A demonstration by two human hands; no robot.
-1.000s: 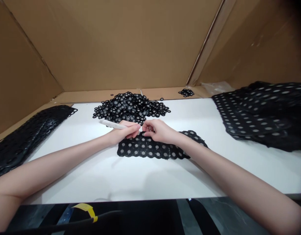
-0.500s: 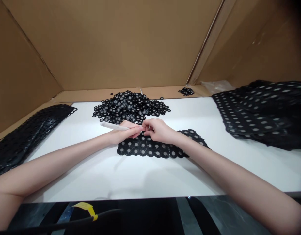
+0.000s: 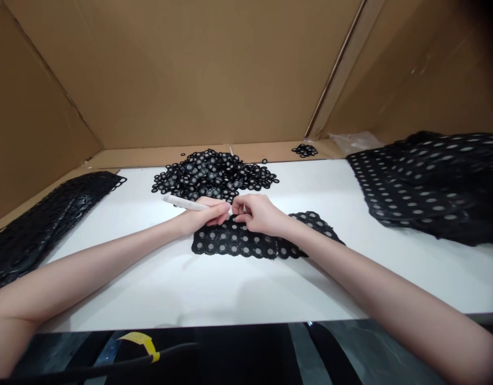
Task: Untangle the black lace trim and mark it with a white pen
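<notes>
A white pen-like tool [image 3: 182,203] lies in my left hand [image 3: 208,214], its tip end between the closed fingers and its back end pointing left. Close beside it, my right hand [image 3: 258,214] is pinched shut at the top edge of a black sheet of joined rings [image 3: 250,248]. What the right fingertips hold is too small to make out. The sheet lies flat on the white table under both hands, its pale dots showing in rows. Just behind the hands rises a heap of loose black rings [image 3: 208,174].
A folded black netting bundle [image 3: 49,224] lies at the left. Black dotted fabric [image 3: 431,187] is piled at the right, near a clear plastic bag [image 3: 356,141]. A small ring cluster [image 3: 305,150] sits by the cardboard wall [image 3: 198,75]. A yellow tag [image 3: 140,339] hangs below the table edge.
My left hand has shifted slightly left and up, and the white tool's back end has risen a little. The right hand stays nearly still at the sheet's top edge.
</notes>
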